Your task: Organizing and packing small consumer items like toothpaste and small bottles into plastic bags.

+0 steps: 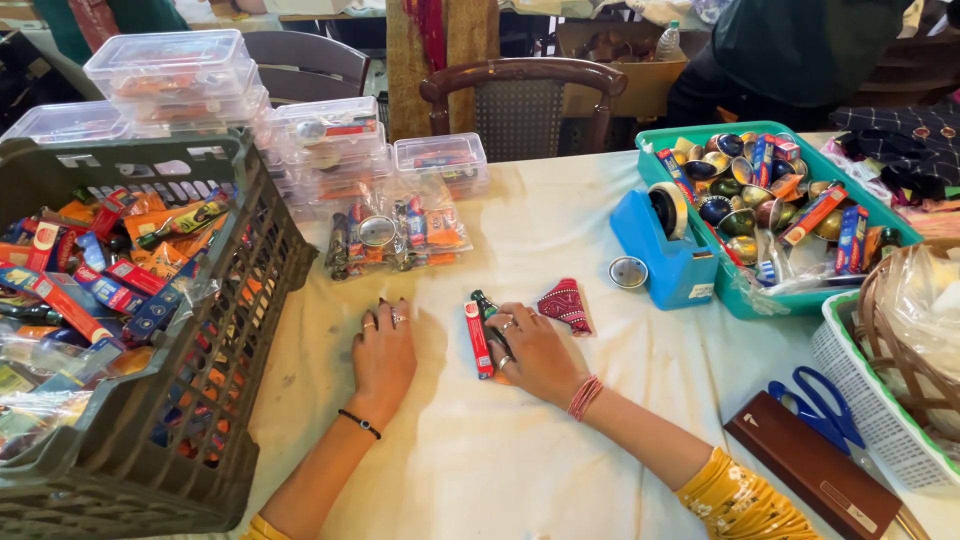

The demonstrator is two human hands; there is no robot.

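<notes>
On the white cloth-covered table (520,470), my right hand (535,350) presses fingers together over a slim red packet (479,340) and small dark green bottle (482,303); my left hand (383,350) lies flat, fingers slightly apart, empty.

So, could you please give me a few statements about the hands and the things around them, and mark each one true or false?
1. The right hand rests on a small red box and a dark little bottle. True.
2. The left hand holds the blue scissors. False: it lies flat on the cloth, and the scissors lie on a brown case by the white basket.
3. The blue tape dispenser stands beside the green tray. True.
4. The dark crate stands at the right. False: it stands at the left.
</notes>
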